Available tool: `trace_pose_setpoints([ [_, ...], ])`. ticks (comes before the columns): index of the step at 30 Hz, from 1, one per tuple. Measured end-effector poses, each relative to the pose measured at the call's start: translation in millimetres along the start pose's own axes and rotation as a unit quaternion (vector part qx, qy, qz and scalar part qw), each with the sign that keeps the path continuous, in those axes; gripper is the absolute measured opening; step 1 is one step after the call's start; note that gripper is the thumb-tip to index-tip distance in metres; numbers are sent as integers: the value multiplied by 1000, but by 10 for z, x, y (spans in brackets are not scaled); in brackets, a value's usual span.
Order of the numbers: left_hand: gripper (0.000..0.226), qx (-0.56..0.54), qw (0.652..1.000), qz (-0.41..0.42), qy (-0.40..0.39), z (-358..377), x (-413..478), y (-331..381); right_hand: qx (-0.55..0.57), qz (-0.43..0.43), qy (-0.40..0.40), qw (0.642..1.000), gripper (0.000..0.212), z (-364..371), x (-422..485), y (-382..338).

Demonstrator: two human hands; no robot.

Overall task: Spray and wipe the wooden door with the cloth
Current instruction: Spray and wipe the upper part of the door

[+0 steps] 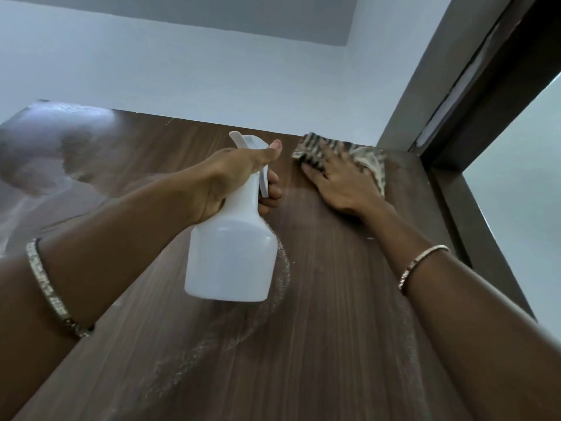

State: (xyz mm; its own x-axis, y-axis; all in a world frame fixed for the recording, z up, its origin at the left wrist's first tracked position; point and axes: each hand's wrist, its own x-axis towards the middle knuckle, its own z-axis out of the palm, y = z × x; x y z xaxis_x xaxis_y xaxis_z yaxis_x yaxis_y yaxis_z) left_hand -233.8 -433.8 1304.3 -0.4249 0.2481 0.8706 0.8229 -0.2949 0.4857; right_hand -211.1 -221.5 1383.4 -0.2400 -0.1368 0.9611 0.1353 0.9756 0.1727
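Slippage worries me: my flat right hand (340, 183) only presses the cloth (318, 145) to the door (334, 329), so it could drop; left hand (239, 174) grips the bottle (230, 256) alongside.

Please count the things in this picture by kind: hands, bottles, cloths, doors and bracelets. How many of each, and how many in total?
hands: 2 (left hand, right hand)
spray bottle: 1
cloth: 1
wooden door: 1
bracelets: 2 (left bracelet, right bracelet)
total: 7

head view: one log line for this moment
left hand: grips spray bottle | right hand: presses cloth flat on door, upper right | door: droplet trail below bottle
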Motion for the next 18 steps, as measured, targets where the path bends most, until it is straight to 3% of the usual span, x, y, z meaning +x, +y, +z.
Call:
trace_pose_setpoints([
  [5, 57, 2, 1000, 14, -14, 134, 21, 14, -36, 83, 35, 995, 70, -126, 73, 647],
  [12, 60, 12, 999, 17, -24, 229, 79, -53, -49, 146, 52, 987, 74, -207, 348, 907],
  [18, 64, -31, 999, -5, -42, 227, 43, -132, -7, 186, 71, 980, 64, 26, -391, 868],
])
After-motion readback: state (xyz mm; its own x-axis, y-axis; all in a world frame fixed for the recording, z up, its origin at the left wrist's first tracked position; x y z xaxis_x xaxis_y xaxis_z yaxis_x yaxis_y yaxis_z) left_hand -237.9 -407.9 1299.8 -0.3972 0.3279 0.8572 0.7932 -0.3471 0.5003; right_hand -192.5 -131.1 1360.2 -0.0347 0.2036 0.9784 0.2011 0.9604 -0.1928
